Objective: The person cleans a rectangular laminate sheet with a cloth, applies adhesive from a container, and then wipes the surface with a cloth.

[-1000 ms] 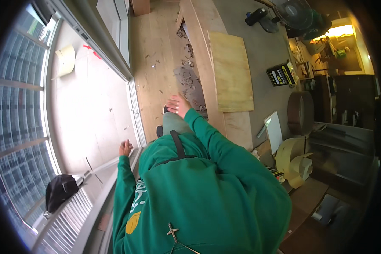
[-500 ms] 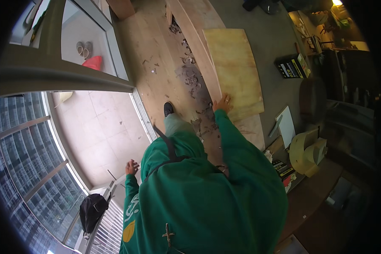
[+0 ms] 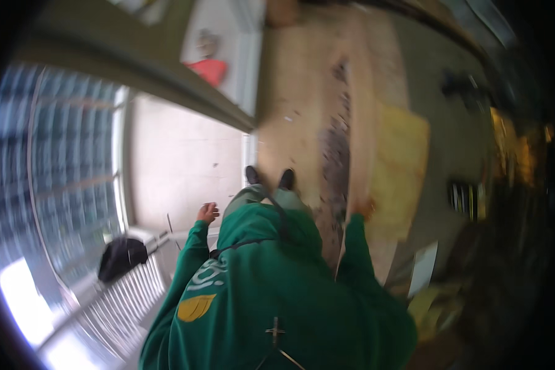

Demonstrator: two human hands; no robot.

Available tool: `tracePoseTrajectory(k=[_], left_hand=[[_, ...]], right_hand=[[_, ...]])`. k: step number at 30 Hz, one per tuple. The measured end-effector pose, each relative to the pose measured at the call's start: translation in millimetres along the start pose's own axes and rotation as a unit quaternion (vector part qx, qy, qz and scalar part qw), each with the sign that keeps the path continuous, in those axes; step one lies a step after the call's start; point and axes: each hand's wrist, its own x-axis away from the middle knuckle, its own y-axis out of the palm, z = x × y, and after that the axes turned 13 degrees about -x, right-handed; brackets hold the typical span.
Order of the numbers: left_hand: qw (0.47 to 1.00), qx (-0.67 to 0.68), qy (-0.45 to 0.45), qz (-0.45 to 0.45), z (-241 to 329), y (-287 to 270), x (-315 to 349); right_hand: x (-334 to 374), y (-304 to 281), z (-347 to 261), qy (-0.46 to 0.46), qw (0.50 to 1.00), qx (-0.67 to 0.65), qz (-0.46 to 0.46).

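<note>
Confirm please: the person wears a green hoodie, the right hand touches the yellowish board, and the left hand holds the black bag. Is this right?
Not quite. In the head view the left hand is empty and apart from the black bag, which lies lower left by the railing. The green hoodie and right hand at the yellowish board are right.

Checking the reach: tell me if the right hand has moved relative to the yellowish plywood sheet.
Yes. The right hand went from the debris strip across to the near left edge of the yellowish plywood sheet.
</note>
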Motion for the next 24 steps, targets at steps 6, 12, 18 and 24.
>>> tracePoseTrajectory(k=[6, 12, 18, 24], left_hand=[[0.994, 0.037, -0.085, 0.059, -55, -12, 42], [0.993, 0.065, -0.081, 0.051, -46, -3, 16], [0.99, 0.103, -0.029, 0.089, -36, -48, -32], [0.969, 0.203, -0.085, 0.11, -114, -101, -71]], right_hand=[[43, -13, -40, -0.28, 0.949, -0.076, 0.124], [54, 62, -131, -0.388, 0.874, -0.273, -0.1], [94, 180, -211, -0.337, 0.865, -0.221, -0.3], [195, 244, -272, -0.399, 0.813, -0.009, -0.424]])
